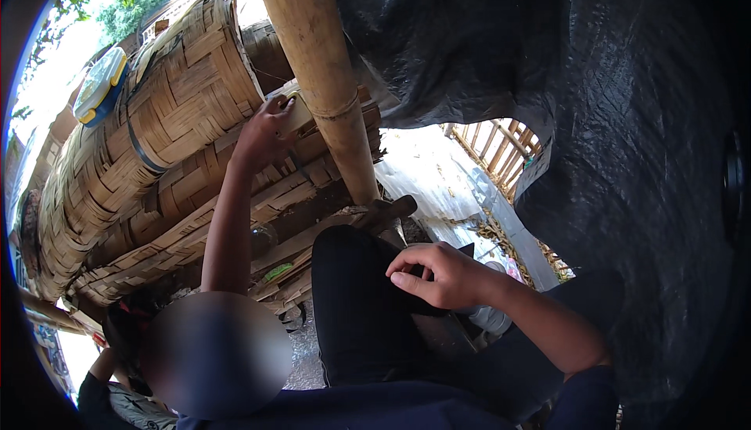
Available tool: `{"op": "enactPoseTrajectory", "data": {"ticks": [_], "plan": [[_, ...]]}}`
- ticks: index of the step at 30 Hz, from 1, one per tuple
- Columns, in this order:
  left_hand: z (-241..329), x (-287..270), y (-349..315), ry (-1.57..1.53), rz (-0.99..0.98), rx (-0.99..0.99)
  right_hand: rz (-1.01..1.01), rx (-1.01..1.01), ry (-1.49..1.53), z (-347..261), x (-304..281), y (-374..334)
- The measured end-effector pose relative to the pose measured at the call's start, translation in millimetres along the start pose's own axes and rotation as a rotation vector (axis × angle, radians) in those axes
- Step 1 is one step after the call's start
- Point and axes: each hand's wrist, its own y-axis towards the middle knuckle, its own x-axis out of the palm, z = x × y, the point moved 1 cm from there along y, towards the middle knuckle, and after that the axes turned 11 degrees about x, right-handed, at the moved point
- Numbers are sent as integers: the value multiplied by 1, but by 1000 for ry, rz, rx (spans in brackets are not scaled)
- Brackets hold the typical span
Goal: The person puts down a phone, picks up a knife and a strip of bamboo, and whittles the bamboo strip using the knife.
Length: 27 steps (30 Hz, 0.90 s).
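Observation:
My left hand [266, 134] reaches forward to the stacked woven bamboo, its fingers closed around a pale yellowish, flat-sided object [297, 115] beside the bamboo post. The post hides part of that object, so I cannot make out its kind. Over my lap, my right hand [438, 275] is loosely curled, and nothing shows between thumb and fingers. A large roll of woven bamboo matting [176, 97], bound with a dark strap [141, 148], lies left of my left hand. More flat bamboo weave [195, 176] lies under the roll.
A thick bamboo post [317, 46] stands upright ahead. Black plastic sheeting [469, 31] hangs ahead and right. A clear container with yellow and blue edging [100, 86] rests on the roll. Another person's arm [102, 363] shows at lower left. A translucent container [491, 319] is by my right forearm.

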Motion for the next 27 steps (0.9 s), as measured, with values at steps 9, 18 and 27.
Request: {"op": "enactPoseTrajectory", "data": {"ticks": [9, 18, 27], "plan": [[-50, 43, 21, -897, 21, -304, 89, -25, 23, 2, 4, -1], [-47, 51, 11, -4, 171, 180, 87, -8, 8, 8, 6, -6], [-44, 54, 15, -38, 247, 28, 92, -3, 3, 6, 6, -7]]}}
